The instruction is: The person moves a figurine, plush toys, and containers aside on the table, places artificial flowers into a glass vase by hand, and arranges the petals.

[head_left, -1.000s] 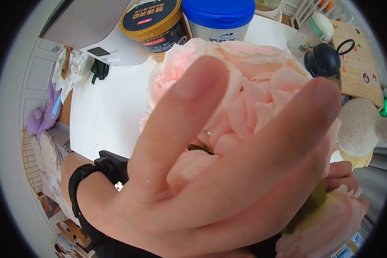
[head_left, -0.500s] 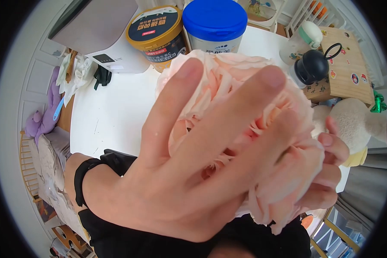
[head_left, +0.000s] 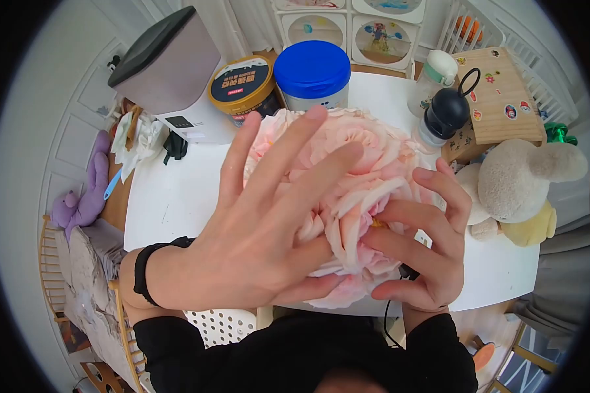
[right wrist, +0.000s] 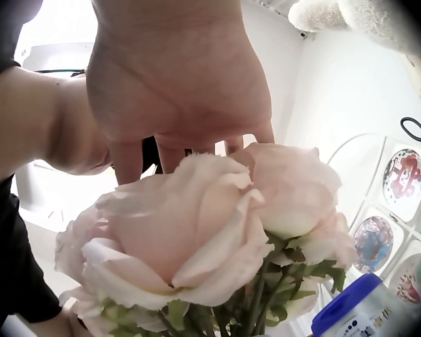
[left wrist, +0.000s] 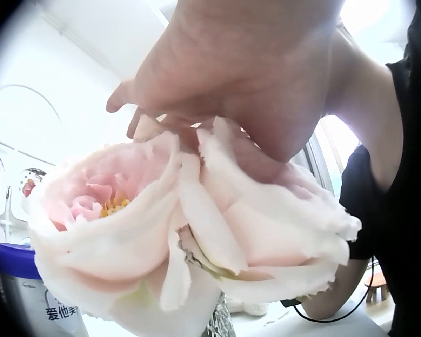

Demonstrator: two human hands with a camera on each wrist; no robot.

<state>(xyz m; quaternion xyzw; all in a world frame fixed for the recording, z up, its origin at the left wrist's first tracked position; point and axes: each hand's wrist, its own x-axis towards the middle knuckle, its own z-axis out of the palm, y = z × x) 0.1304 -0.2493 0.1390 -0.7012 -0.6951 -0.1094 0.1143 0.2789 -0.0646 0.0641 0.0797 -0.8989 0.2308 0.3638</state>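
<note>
Left grip (head_left: 262, 229) released over pink roses (head_left: 377, 144), right grip (head_left: 436, 245) touching one rose (head_left: 347, 223), cannot tell if grasping, one far blue-lidded tub (head_left: 312, 72) labelled 爱他美, one gold-lidded tub (head_left: 244, 85), two bottles (head_left: 447, 116) far right

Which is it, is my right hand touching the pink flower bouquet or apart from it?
Touching. The head view shows the right hand with bent fingers dipped right in among the blooms of the pink flower bouquet.

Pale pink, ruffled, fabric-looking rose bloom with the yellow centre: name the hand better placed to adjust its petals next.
Probably the right hand: it reaches into the bloom beside the yellow centre. The left hand spreads mostly over blooms farther left.
</note>
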